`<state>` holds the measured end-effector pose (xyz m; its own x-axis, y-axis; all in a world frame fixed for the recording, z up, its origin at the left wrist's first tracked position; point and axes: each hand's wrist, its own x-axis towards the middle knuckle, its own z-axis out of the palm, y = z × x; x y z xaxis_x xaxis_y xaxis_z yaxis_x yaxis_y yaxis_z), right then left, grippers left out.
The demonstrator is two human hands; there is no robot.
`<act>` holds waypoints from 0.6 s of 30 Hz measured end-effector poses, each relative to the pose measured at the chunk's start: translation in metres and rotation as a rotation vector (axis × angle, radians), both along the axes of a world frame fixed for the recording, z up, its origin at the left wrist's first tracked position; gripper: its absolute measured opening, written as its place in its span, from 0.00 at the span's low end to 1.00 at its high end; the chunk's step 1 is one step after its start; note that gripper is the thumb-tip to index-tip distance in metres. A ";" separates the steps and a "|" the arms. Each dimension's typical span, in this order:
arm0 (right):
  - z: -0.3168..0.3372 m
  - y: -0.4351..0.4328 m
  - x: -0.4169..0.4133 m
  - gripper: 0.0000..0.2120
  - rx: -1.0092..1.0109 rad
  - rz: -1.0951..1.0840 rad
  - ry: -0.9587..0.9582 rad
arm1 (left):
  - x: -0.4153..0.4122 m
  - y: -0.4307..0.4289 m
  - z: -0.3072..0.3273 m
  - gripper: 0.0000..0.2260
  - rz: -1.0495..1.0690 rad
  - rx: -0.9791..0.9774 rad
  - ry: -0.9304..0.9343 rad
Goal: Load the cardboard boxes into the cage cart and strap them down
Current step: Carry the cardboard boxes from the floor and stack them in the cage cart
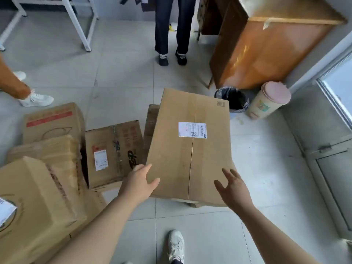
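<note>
I am at the picking-up step: the big box with the white label lies in front of me on the floor, its near end seeming to rest on something flat that I cannot make out. None of the boxes is loaded, and the cart is nowhere in my view. My left hand is at the box's near left corner, fingers straight and loose. My right hand is spread above the near right corner. Neither grasps anything. Next I need a firm hold on both side edges, I judge, then a level lift clear of the other boxes piled to my left.
</note>
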<state>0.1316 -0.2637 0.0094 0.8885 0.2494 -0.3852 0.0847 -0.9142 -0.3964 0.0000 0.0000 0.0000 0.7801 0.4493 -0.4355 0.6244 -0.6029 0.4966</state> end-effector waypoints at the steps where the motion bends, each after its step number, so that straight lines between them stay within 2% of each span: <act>1: -0.010 -0.004 0.005 0.29 0.000 -0.020 0.015 | 0.005 -0.001 -0.010 0.31 -0.003 -0.010 0.018; 6: -0.067 -0.020 0.013 0.34 0.029 -0.110 0.056 | 0.017 0.000 -0.059 0.38 0.038 -0.057 0.122; 10: -0.103 -0.028 0.020 0.39 0.150 -0.247 0.117 | 0.026 0.006 -0.090 0.44 0.104 -0.137 0.033; 14: -0.121 -0.028 0.022 0.38 0.250 -0.333 0.127 | 0.031 0.005 -0.104 0.45 0.207 -0.197 -0.032; 18: -0.119 -0.023 0.019 0.37 0.258 -0.335 0.082 | 0.029 0.008 -0.102 0.47 0.240 -0.209 -0.066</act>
